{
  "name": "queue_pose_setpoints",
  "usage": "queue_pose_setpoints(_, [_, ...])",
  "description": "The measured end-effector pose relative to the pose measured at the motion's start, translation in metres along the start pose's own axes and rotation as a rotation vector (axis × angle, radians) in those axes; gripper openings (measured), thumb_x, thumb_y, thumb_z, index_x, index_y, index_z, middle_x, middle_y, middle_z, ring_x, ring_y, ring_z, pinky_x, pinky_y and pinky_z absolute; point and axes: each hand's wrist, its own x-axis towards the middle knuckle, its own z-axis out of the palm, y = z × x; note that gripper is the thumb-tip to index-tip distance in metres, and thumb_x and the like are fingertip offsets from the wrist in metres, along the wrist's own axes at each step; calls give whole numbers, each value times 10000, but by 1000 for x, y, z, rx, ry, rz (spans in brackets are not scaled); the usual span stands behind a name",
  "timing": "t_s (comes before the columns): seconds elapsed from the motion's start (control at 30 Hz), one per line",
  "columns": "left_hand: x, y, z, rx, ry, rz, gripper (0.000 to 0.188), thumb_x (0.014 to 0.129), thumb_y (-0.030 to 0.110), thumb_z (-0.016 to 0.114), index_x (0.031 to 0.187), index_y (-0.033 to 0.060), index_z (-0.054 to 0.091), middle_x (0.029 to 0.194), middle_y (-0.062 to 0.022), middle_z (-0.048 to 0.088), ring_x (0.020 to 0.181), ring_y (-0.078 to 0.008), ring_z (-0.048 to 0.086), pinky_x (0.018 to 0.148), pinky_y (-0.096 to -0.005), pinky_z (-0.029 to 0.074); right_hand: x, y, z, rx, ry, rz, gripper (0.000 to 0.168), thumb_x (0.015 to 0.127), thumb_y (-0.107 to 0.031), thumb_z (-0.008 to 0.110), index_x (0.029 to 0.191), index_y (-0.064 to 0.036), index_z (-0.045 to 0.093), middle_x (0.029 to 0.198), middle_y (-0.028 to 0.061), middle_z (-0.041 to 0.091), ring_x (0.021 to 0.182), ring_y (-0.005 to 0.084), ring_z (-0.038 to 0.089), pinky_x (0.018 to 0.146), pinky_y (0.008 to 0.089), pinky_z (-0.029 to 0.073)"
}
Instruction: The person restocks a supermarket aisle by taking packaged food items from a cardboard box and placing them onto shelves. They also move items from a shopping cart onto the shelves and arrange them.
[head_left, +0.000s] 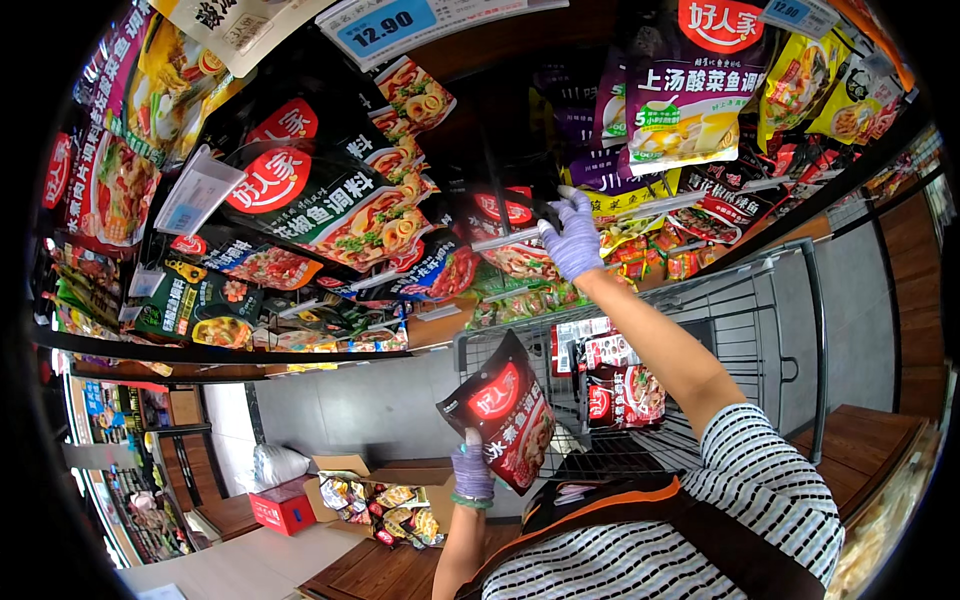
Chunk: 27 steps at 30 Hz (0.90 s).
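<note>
My left hand (472, 471), in a purple striped glove with bare-looking fingertips and a green bracelet at the wrist, grips a dark red seasoning packet (510, 416) by its edge. The packet is tilted over the near side of a wire shopping cart. My right hand (574, 231), gloved alike, reaches up to the hanging shelf display, its fingers spread at a dark hook or strip beside a row of red and black packets (517, 259). Whether its fingertips hold anything cannot be told. Purple and yellow packets (637, 206) hang just right of it.
The wire shopping cart (750, 315) stands below the shelf, with several packets (626, 394) in it. Large black seasoning pouches (322, 202) hang at left, a purple pouch (694, 97) at upper right. An open cardboard box (442, 499) of packets and a red box (281, 510) are at lower left.
</note>
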Motion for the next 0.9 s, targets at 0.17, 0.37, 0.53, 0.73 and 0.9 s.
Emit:
queue_pose_setpoints(0.17, [0,4,11,12,24,18,472,846,432,552,989,-18,571,850,-74,629,706,-141,602,621,-282,495,-10,4,8,-158,40,-118,307,719,-46,613,1018,17,583,1371,173,266,1063,306,480,940,309,393])
queue_pose_setpoints(0.37, [0,4,10,88,53,52,477,828,480,553,927,15,591,749,-41,620,574,-95,560,474,-223,429,15,3,-7,146,-129,-106,170,686,-26,627,853,7,636,1396,160,232,966,272,534,874,327,449])
queue_pose_setpoints(0.53, [5,-6,-5,161,38,64,486,825,523,527,824,43,603,619,-8,580,446,-69,483,380,-201,341,40,2,-33,-66,-312,-247,136,669,-85,662,805,-89,665,1431,167,189,1134,301,477,953,311,387])
queue_pose_setpoints(0.73, [2,-2,3,191,69,28,484,819,529,533,808,51,603,598,-2,570,420,-61,457,364,-200,317,23,-1,-27,-41,-215,-186,193,674,-35,652,862,9,641,1394,139,274,1018,253,529,873,299,437])
queue_pose_setpoints(0.9, [-3,11,9,191,35,-3,455,833,496,536,826,46,603,603,-5,570,421,-69,463,368,-201,323,2,9,-13,-95,-25,-158,359,677,-89,637,1026,-20,591,1363,170,297,1089,292,461,938,354,379])
